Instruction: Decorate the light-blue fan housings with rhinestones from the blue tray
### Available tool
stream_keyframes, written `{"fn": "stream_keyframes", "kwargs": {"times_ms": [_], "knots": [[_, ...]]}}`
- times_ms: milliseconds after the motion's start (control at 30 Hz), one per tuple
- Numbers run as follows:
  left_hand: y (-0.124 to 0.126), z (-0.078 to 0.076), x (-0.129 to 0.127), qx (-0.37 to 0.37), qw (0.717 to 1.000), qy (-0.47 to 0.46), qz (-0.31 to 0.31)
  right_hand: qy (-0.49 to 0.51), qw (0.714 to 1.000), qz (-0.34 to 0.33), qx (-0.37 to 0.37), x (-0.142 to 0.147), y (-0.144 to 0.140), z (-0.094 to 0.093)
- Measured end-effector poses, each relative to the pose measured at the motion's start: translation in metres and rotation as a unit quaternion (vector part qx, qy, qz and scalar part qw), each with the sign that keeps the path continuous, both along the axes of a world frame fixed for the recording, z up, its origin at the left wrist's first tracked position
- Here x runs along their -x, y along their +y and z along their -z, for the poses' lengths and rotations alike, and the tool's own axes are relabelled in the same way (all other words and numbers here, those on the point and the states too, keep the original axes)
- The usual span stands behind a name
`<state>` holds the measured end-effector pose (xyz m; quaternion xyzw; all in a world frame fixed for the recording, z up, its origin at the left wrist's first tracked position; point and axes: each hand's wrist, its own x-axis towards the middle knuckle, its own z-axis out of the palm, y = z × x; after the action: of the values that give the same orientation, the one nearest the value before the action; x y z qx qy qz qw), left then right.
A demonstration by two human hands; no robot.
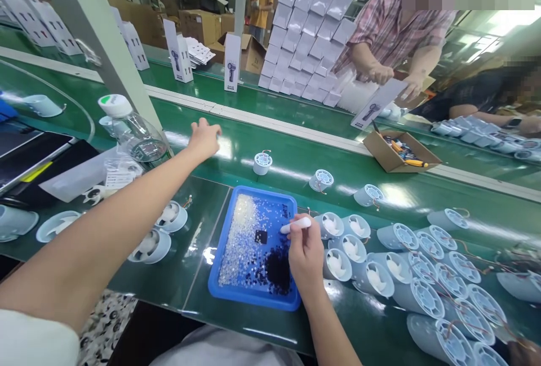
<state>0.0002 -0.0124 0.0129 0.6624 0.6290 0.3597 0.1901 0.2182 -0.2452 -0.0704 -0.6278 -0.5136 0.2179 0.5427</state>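
My left hand [204, 138] reaches out over the green conveyor belt, holding nothing visible, its fingers apart and partly hidden behind the back of the hand. The nearest fan housing [262, 164], light blue with a short wire on top, stands to its right. My right hand [306, 249] is closed around a white pen-shaped tool [299, 224], its tip over the right side of a blue tray [214, 281]. In the tray lie small clear pieces [236, 242], a heap of small black pieces [278, 270] and a black square [261, 236].
Several fan housings [376, 279] with white blades crowd the right. A plastic bottle [141, 138] stands at left. Beyond the belt are stacked white boxes [300, 39], a cardboard box [395, 155] of tools, and a person in a plaid shirt [389, 22] handling a box.
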Motion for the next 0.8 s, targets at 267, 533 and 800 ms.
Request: {"fn": "stream_keyframes", "kwargs": {"times_ms": [267, 533, 800], "knots": [[-0.097, -0.096, -0.043, -0.040, 0.979, -0.140, 0.144, 0.008, 0.999, 0.032, -0.007, 0.000, -0.002, 0.000], [-0.161, -0.106, -0.014, -0.008, 0.848, -0.484, 0.216, -0.025, 0.999, -0.005, 0.024, 0.000, 0.002, -0.006], [-0.174, -0.043, 0.013, 0.063, 0.761, -0.646, -0.012, -0.051, 0.995, -0.084, 0.012, 0.011, 0.007, -0.019]]}}
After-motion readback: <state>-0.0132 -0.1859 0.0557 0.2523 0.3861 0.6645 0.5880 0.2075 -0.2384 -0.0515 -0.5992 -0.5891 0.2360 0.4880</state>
